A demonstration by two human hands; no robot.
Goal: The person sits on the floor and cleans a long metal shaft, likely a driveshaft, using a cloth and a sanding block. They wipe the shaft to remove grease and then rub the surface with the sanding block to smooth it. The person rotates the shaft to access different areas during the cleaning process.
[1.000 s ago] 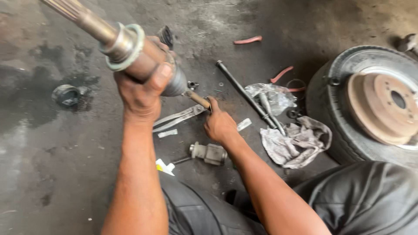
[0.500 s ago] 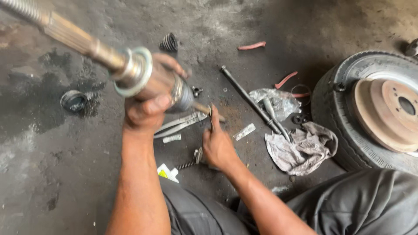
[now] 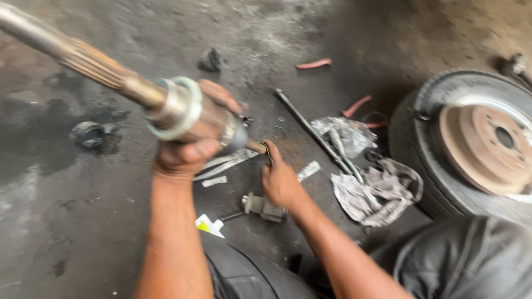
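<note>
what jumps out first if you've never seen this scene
A long metal shaft with a splined section runs from the upper left, gripped at its thick joint end by the left hand mid-frame. The right hand works at the joint's lower tip. On the right edge lies a tyre with a rusty brake disc.

We are lowering the splined end of the axle shaft toward the left edge of the view; one second ago it was pointing steeply to the top edge. Our left hand is sitting lower and further left on the shaft's joint end than before. Our right hand is drawing down and back from the joint; its fingers are now curling over a thin ring at the shaft's tip. The whole scene is shifting rightward in view.
</note>
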